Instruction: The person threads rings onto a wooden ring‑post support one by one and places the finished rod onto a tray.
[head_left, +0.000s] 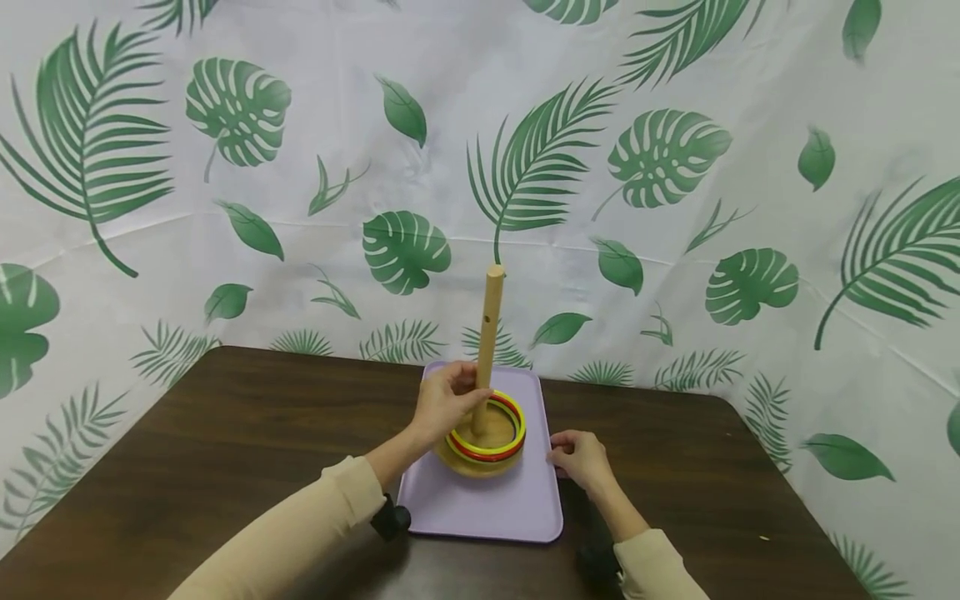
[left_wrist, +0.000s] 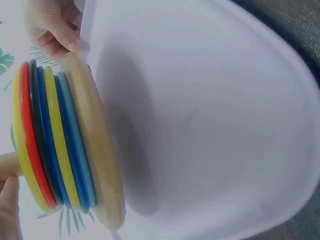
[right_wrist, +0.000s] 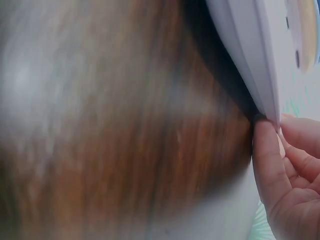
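Observation:
In the head view my left hand [head_left: 444, 404] grips the upright wooden post [head_left: 487, 333] low down, just above the rings. Several coloured rings [left_wrist: 52, 140] in yellow, red, dark grey and blue lie stacked around the post on its round wooden base [left_wrist: 97, 145]. Beneath is a lilac tray [head_left: 480, 510]; a shadow falls on it beside the base, and whether the base touches it I cannot tell. My right hand [right_wrist: 292, 175] pinches the tray's right edge between thumb and fingers. In the left wrist view, part of the left hand [left_wrist: 9, 212] shows at the post.
The tray lies on a dark wooden table [head_left: 247, 442]. Behind it hangs a white cloth [head_left: 322, 133] printed with green leaves. A small pale speck [head_left: 764, 537] is on the table at the right.

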